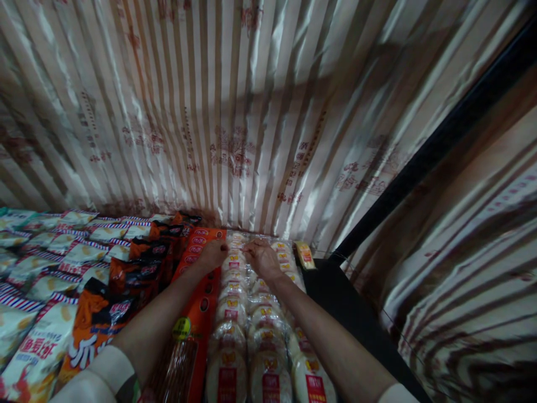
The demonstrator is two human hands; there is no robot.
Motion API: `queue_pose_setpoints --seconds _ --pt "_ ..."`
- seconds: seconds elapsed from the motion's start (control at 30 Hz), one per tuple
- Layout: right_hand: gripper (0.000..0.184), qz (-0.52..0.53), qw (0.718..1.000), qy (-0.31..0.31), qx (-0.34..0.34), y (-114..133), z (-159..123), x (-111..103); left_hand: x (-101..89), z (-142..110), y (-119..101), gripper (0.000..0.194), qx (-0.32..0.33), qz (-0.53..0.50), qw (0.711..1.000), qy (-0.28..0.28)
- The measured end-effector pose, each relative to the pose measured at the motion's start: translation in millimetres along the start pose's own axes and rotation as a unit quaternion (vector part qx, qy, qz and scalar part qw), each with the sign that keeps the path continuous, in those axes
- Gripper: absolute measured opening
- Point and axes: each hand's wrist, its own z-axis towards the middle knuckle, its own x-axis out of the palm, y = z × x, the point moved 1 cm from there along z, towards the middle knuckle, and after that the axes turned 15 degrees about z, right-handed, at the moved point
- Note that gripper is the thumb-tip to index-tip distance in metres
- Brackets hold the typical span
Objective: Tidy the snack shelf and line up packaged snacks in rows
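Striped curtain; surface. Wrapped crackers: rows near right edge. Left hand, right hand: at far edge, grips narrow, contents unclear. Step, apparently: fingertip handling; next calls for light touch.

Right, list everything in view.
Shiny striped cloth: uncounted, beige and brown, behind and right
Straight black pole: one, black, right
White plastic snack bags: many, white, left
Orange plastic snack bags: several, orange and black, beside those
Long red packaging: uncounted, red, centre left
Round white wrapped discs: many, white, centre
Small yellow packet: one, yellow, right of discs
Flat black surface: one, black, right
Arms: two, white sleeved, from bottom edge
Left hand: one, bare, near discs' far end
Right hand: one, bare, beside left hand
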Motion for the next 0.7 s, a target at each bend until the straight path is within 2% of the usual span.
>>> queue_pose_setpoints --seconds 0.37,0.7 --pt "0.012 0.006 1.0 -0.004 0.008 0.9 0.2 1.1 -5.5 -4.8 2.6 0.014 -0.036 0.034 0.999 -0.013" --pt "0.013 -0.009 1.0 0.005 0.017 4.1 0.3 -0.7 -10.3 -12.8 1.5 0.014 0.053 0.022 0.995 0.087"
